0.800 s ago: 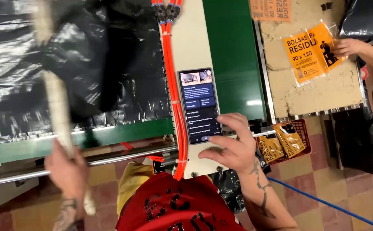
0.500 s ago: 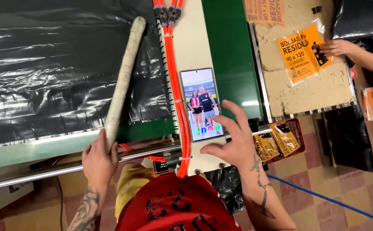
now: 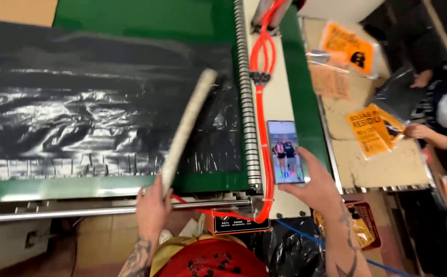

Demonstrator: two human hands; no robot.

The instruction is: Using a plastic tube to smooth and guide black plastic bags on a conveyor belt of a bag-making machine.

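While your left hand (image 3: 153, 209) grips the pale stick (image 3: 186, 128) over black plastic sheeting (image 3: 80, 118), your right hand (image 3: 317, 187) clasps a phone (image 3: 284, 152)

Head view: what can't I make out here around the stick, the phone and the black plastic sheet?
- Stick: its lower end is hidden inside the left hand.
- Phone: the screen picture is too small to read; the right hand covers its lower corner.
- Black plastic sheet: cut off by the left edge.
- Co-worker's hand: the arm leaves the right edge.

The black plastic sheet (image 3: 80, 118) runs off the left edge — the co-worker (image 3: 446, 110) is cropped at right.
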